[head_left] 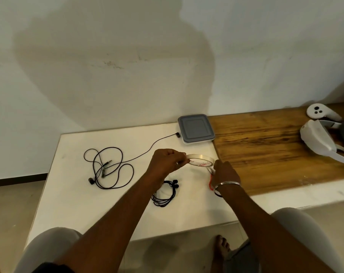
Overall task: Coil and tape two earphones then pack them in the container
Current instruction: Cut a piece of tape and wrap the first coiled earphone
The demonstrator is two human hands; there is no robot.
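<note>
My left hand grips the left rim of a clear tape roll held above the white table. My right hand pinches the strip of tape coming off the roll's right side. A coiled black earphone lies on the table under my left forearm. A second black earphone lies loose and tangled to the left, its cable running back toward the container. The grey-lidded square container sits shut at the table's far right corner.
A wooden bench top adjoins the table on the right, carrying a white headset and a white controller. A wall stands close behind. My knees and a bare foot are below the table's front edge.
</note>
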